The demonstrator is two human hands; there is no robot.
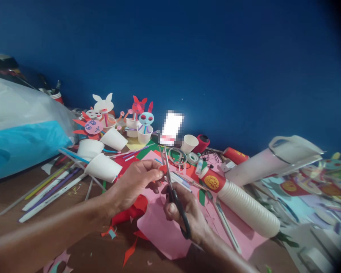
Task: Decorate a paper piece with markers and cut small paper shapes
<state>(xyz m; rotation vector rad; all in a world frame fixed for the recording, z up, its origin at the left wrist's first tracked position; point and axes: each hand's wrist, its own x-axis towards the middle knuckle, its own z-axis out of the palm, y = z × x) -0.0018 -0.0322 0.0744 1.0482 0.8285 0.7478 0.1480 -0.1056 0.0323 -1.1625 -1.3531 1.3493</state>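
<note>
My left hand (144, 175) pinches a small piece of red paper (163, 169) between thumb and fingertips. In my right hand (184, 206) is a pair of scissors (174, 197) with black handles, the blades pointing away from me and up. The blades lie right beside the red piece; whether they touch or cut it I cannot tell. Under and between my hands are a pink paper sheet (166, 231) and crumpled red paper (133, 210). Red scraps (130, 250) lie on the brown table near me.
Paper cups with paper animal figures (146, 119) stand at the back left, near tipped white cups (104, 167). Pens (52, 193) lie left. A stack of cups (248, 208), a utility knife (226, 223) and tape rolls (192, 158) are right. A bright phone screen (172, 127) stands behind.
</note>
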